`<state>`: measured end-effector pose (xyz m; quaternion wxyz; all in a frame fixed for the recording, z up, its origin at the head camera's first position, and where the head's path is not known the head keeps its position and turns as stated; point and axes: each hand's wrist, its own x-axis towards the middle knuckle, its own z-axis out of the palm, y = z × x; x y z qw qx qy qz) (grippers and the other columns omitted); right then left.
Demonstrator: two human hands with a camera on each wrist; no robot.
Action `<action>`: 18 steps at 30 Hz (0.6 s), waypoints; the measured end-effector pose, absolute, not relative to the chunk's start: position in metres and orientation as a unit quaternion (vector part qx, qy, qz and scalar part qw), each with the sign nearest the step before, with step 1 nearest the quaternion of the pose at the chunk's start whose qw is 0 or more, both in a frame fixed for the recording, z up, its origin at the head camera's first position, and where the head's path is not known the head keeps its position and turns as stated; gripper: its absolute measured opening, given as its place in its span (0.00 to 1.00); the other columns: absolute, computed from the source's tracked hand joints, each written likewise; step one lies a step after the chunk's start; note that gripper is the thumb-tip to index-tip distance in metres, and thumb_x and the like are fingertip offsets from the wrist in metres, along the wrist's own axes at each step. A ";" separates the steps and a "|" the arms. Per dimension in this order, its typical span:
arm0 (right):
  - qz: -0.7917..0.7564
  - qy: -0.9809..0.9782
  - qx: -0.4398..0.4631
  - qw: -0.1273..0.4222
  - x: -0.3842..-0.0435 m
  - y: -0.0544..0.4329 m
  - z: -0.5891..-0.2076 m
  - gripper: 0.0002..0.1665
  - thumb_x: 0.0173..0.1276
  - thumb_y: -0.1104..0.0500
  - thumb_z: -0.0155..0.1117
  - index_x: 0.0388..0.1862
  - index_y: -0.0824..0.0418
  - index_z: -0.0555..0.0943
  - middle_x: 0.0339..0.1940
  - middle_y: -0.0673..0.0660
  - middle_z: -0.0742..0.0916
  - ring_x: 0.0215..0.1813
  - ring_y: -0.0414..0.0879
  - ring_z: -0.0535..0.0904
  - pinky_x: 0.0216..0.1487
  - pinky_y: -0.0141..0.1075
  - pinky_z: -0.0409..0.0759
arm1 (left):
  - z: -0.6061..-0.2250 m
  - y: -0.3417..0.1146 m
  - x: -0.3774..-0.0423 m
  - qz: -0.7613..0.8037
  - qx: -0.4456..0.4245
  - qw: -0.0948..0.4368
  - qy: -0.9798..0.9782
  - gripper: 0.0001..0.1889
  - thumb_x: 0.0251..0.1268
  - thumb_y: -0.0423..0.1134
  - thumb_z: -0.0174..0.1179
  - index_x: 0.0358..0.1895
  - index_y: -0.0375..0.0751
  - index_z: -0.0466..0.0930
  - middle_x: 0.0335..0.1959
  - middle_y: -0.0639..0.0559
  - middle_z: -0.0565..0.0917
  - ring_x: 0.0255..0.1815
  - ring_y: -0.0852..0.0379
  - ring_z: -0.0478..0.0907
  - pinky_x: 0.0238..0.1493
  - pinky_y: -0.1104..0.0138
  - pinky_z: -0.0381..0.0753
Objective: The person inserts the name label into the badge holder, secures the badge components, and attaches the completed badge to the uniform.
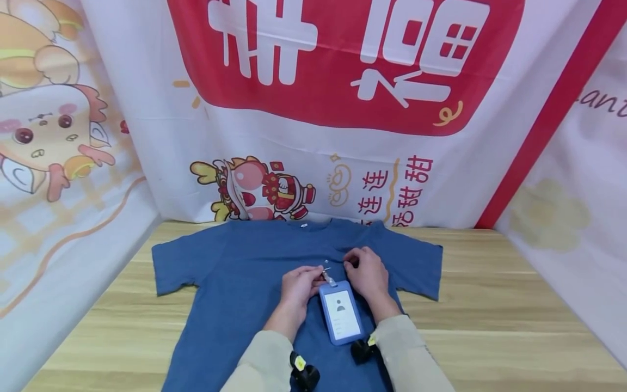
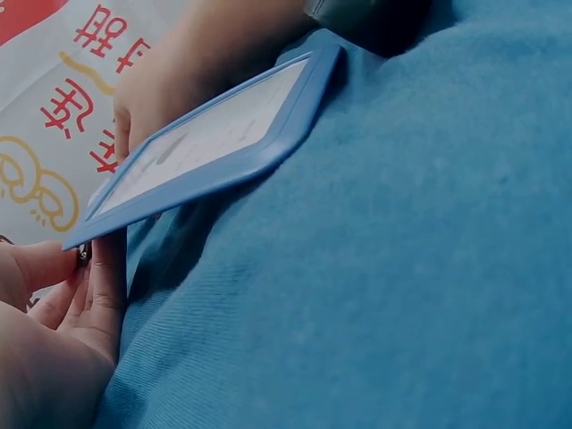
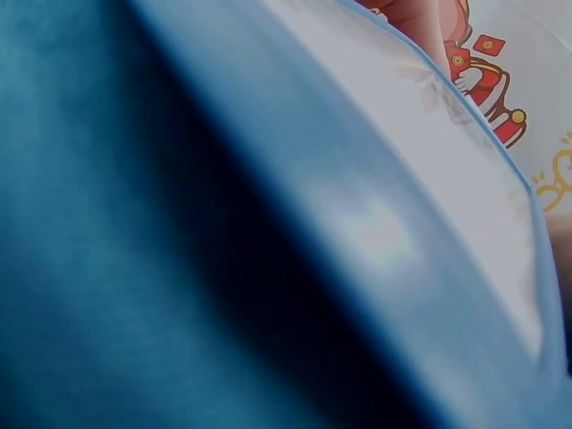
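Note:
A blue short-sleeved T-shirt (image 1: 245,288) lies spread on the wooden table, neckline toward the backdrop. Over its chest is an ID badge in a blue frame (image 1: 341,313), with a white card showing a figure icon. My left hand (image 1: 299,288) pinches the metal clip (image 1: 329,279) at the badge's top between thumb and fingers. In the left wrist view the badge (image 2: 206,147) tilts up off the cloth. My right hand (image 1: 367,275), just right of the clip, has curled fingers pinching the shirt's chest fabric. The badge frame (image 3: 357,223) hides its fingertips in the right wrist view.
The wooden tabletop (image 1: 514,305) extends on both sides of the shirt. A white printed cloth backdrop (image 1: 147,109) with red lettering rises behind the table, and cloth walls stand at left and right. Black wrist cameras (image 1: 305,375) sit close to the badge and shirt.

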<state>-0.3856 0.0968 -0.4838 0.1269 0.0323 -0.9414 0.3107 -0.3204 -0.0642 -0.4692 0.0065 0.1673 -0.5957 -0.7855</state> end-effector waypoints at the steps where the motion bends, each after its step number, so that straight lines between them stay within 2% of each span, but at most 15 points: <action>1: 0.316 -0.939 0.031 0.130 -0.386 0.099 -0.483 0.02 0.74 0.55 0.73 0.42 0.48 0.90 0.44 0.50 0.86 0.46 0.50 0.84 0.50 0.51 0.83 | -0.469 -0.062 -0.322 -0.787 0.167 0.007 -0.594 0.15 0.76 0.34 0.66 0.57 0.27 0.87 0.34 0.50 0.90 0.32 0.63 0.87 0.38 0.71 0.88; 6: 0.345 -0.927 0.025 0.144 -0.384 0.103 -0.485 0.02 0.72 0.55 0.74 0.41 0.48 0.90 0.44 0.50 0.85 0.43 0.48 0.81 0.48 0.48 0.80 | -0.471 -0.059 -0.325 -0.792 0.171 0.005 -0.586 0.16 0.77 0.34 0.66 0.59 0.27 0.86 0.36 0.49 0.91 0.33 0.63 0.88 0.40 0.71 0.89; 12: 0.378 -0.916 0.032 0.134 -0.380 0.098 -0.490 0.03 0.72 0.57 0.74 0.41 0.49 0.89 0.44 0.50 0.87 0.37 0.44 0.78 0.41 0.40 0.77 | -0.469 -0.063 -0.329 -0.789 0.206 -0.008 -0.579 0.16 0.77 0.35 0.66 0.60 0.30 0.87 0.39 0.48 0.93 0.34 0.63 0.89 0.39 0.70 0.88; 18: 0.457 -0.876 0.052 0.146 -0.383 0.099 -0.487 0.04 0.74 0.61 0.73 0.42 0.52 0.89 0.42 0.52 0.91 0.34 0.42 0.79 0.39 0.36 0.78 | -0.461 -0.055 -0.338 -0.771 0.210 0.003 -0.601 0.13 0.75 0.35 0.67 0.55 0.29 0.89 0.32 0.52 0.92 0.29 0.65 0.88 0.33 0.73 0.82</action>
